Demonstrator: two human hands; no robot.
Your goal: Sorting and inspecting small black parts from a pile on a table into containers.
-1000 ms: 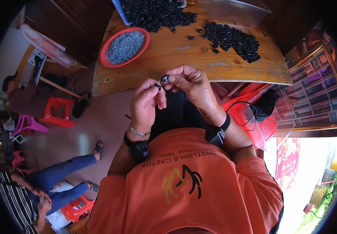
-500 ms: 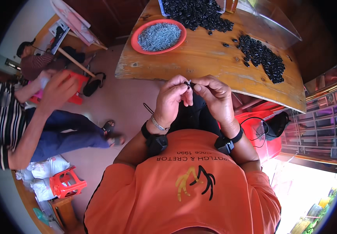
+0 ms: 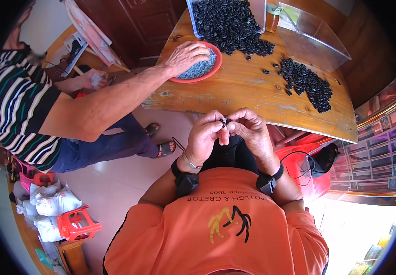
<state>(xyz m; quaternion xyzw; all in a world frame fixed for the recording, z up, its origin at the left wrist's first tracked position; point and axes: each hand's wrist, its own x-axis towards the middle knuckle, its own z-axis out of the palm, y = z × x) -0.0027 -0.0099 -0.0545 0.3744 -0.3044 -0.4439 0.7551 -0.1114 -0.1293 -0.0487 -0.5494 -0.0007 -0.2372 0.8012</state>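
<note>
In front of my chest, both hands meet at the fingertips around a small black part (image 3: 224, 122) with a silvery bit showing on it. My left hand (image 3: 202, 137) pinches it from one side. From the other side, my right hand (image 3: 255, 135) closes thumb and forefinger on it; the fingers hide most of its shape. Beyond them on the wooden table (image 3: 234, 98) stands a red plate (image 3: 218, 62) heaped with thin grey metal pieces that look like screws (image 3: 198, 69). A loose pile of black oval pieces (image 3: 306, 85) lies to the right.
A co-worker in a striped shirt (image 3: 19, 96) stands at the left, one hand (image 3: 191, 57) in the plate. A clear bin (image 3: 264, 18) spills black pieces; a jar (image 3: 273, 20) and a transparent cover (image 3: 317, 46) stand beside it. Red stool (image 3: 76, 224) and white sacks (image 3: 58, 201) sit lower left.
The co-worker has come closer and reached a hand into the red plate. My view has shifted slightly; my hands keep their pinch on the small black part.
</note>
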